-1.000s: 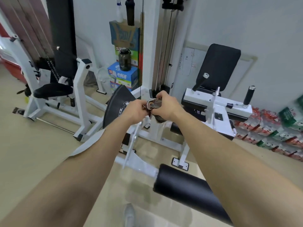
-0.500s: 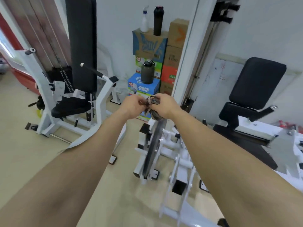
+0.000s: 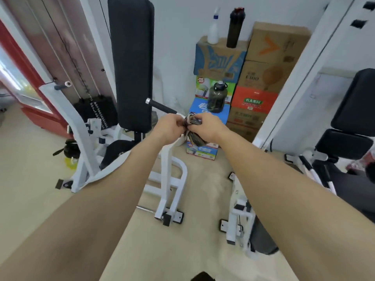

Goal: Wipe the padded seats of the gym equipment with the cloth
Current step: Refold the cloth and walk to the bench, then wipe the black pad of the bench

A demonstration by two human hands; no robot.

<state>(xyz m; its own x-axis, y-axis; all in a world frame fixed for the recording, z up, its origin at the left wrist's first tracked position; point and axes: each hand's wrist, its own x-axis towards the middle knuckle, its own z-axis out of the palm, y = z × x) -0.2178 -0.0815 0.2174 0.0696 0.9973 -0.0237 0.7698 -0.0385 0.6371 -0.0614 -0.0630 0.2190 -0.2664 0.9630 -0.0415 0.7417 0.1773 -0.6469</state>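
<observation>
**Both hands bunch the cloth as the view swings left**

And the view has swung left since half a second ago! The grey disc that stood under the hands is out of frame, and the tall back pad (image 3: 132,67) has slid from the upper left toward the upper middle. The grip is unchanged: the left hand (image 3: 170,127) and right hand (image 3: 209,126) are still drawn together at centre frame, fingers curled and pinching the cloth (image 3: 195,138) between them. It is dark, patterned and crumpled, with a loose tail hanging below the knuckles, off every pad.

Below, the floor (image 3: 30,179) is a smooth pale beige. A white painted steel frame (image 3: 81,128) stands on it at left, with a black weight stack (image 3: 97,110) behind. Its low seat pad (image 3: 116,148) peeks out beside the left forearm. A black-gripped handle (image 3: 162,107) with a silver end juts out just above the left hand.

Against the white wall, stacked cardboard boxes (image 3: 261,78) fill the upper middle, in brown, blue and orange. On top stand a white spray bottle (image 3: 213,29) and a slim black bottle (image 3: 235,27). A dark translucent jug (image 3: 218,97) sits lower, just above the hands. At the right edge is a second machine with a matte black backrest (image 3: 359,102) and a black padded seat (image 3: 343,144) beneath it. A red panel (image 3: 40,116) shows at far left.
</observation>
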